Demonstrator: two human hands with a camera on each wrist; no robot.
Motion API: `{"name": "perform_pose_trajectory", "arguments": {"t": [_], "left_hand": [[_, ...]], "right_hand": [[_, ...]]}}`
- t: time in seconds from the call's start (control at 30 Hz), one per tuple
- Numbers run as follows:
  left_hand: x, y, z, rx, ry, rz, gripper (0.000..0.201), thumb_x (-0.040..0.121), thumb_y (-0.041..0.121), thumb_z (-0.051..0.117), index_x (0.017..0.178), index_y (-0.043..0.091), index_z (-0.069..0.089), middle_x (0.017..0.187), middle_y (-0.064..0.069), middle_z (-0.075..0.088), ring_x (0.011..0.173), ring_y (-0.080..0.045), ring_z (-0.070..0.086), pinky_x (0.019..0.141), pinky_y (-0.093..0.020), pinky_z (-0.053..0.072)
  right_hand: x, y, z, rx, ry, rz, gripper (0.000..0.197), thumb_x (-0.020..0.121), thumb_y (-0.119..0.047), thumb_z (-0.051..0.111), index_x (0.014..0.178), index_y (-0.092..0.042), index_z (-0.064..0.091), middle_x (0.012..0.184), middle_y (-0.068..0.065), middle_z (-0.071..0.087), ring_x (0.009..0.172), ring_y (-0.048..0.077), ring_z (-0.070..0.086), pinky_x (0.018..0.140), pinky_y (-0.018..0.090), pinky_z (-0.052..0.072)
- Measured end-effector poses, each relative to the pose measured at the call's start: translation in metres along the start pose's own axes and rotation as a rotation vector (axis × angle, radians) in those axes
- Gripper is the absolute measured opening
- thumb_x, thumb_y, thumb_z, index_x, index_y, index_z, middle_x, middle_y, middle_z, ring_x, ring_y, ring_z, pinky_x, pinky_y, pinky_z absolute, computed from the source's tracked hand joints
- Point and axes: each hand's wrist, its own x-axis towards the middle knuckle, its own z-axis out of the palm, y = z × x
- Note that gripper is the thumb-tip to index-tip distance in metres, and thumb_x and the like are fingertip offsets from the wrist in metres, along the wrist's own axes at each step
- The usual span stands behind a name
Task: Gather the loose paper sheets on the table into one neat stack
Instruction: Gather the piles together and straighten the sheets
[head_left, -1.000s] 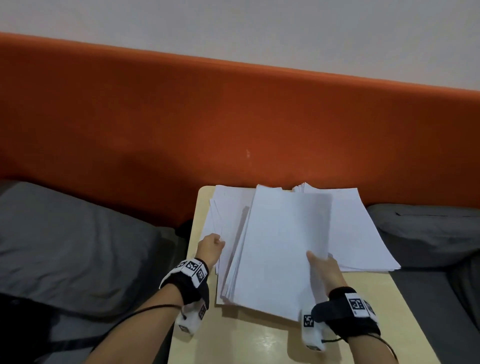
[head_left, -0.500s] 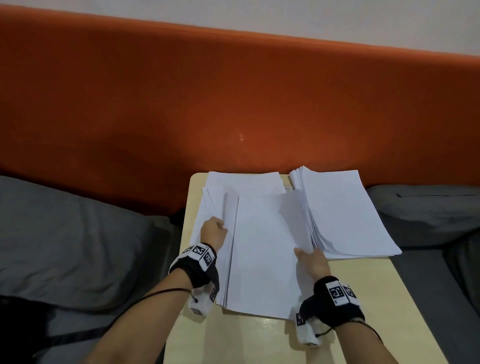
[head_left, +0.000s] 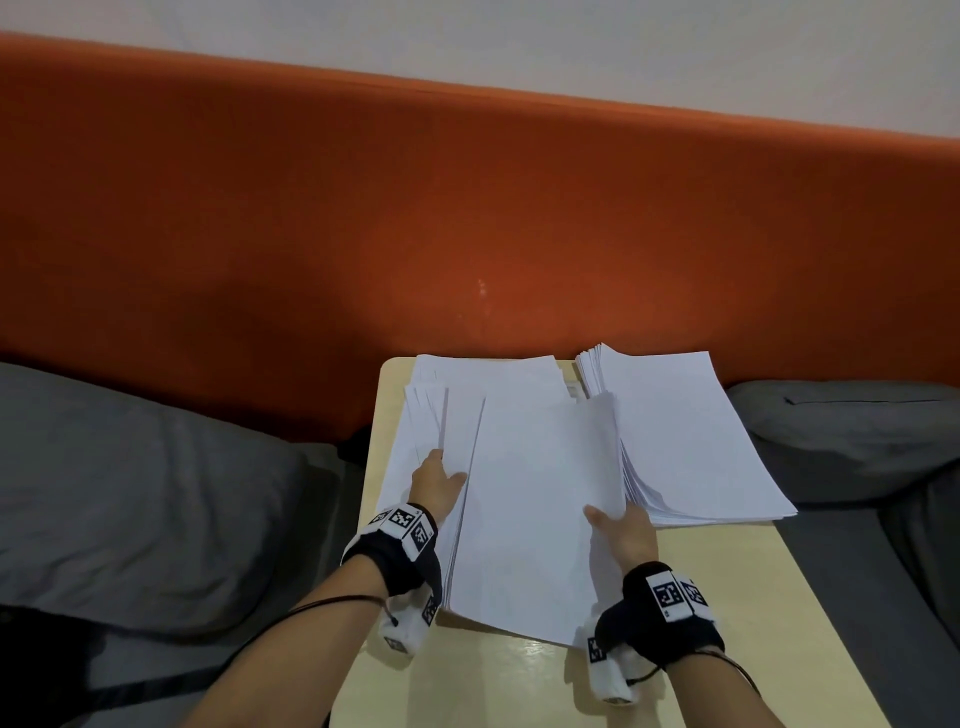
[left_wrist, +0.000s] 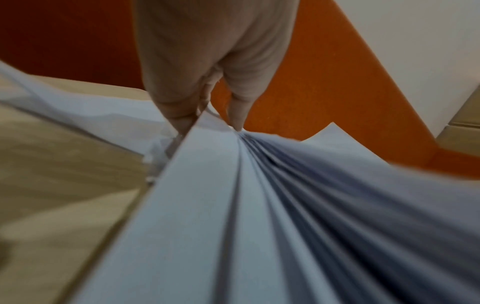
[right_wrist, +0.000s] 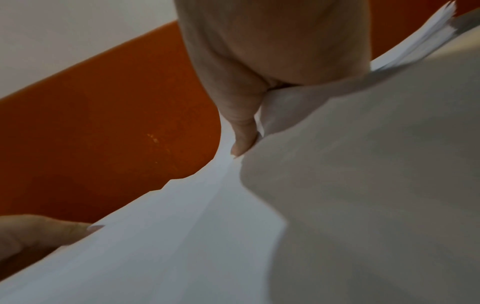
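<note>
1. My left hand and right hand each pinch a side edge of the paper bundle, over the desk.
2. Light, floppy, slippery; sheets fan out, so hold both long edges.

Dim indoor light, soft shadows, wrist views blurred, wide-angle edge distortion
</note>
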Motion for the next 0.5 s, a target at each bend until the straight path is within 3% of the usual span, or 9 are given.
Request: {"name": "perform_pose_trajectory", "arguments": {"t": [0.1,0.2,0.33,0.4,0.5], "left_hand": [[0.001,0.002,0.002,-0.049,-0.015,0.014,0.041,0.092,0.007,0.053,0.13,-0.001,0.041,0.129,-0.019,0.052,0.117,-0.033,0.051,0.1,-0.036,0.043],[-0.002,0.003,0.004,-0.078,-0.016,0.035,0.043,0.094,0.019,0.053,0.13,0.001,0.042,0.131,-0.014,0.051,0.119,-0.03,0.05,0.101,-0.034,0.042],[-0.016,0.005,0.006,-0.232,-0.16,0.044,0.061,0.09,0.032,0.058,0.139,0.008,0.029,0.133,0.007,0.04,0.126,-0.02,0.043,0.105,-0.028,0.034],[-0.02,0.004,0.005,-0.162,-0.196,0.113,0.058,0.088,0.025,0.063,0.136,0.01,0.032,0.134,0.004,0.044,0.12,-0.015,0.045,0.103,-0.024,0.034],[-0.03,0.01,0.0,-0.111,-0.166,0.269,0.056,0.091,0.011,0.057,0.14,0.012,0.03,0.131,0.003,0.046,0.124,-0.014,0.043,0.095,-0.014,0.03]], "right_hand": [[-0.003,0.001,0.0,0.031,0.011,-0.038,0.035,0.086,-0.019,0.065,0.114,0.002,0.058,0.095,0.015,0.062,0.089,0.028,0.057,0.076,0.03,0.039],[-0.005,0.001,0.0,0.074,0.034,-0.068,0.034,0.086,-0.018,0.065,0.114,0.0,0.058,0.102,0.017,0.063,0.092,0.027,0.057,0.079,0.032,0.041],[-0.008,0.0,0.0,0.167,0.0,-0.085,0.035,0.086,-0.014,0.065,0.116,0.001,0.057,0.1,0.014,0.064,0.096,0.031,0.06,0.082,0.034,0.045],[-0.01,-0.003,0.0,0.193,-0.041,-0.089,0.038,0.086,-0.013,0.065,0.12,0.002,0.056,0.106,0.017,0.065,0.1,0.032,0.061,0.083,0.034,0.045],[-0.013,-0.006,-0.001,0.284,-0.06,-0.075,0.044,0.086,-0.013,0.065,0.127,-0.002,0.051,0.119,0.013,0.061,0.107,0.025,0.057,0.094,0.033,0.042]]}}
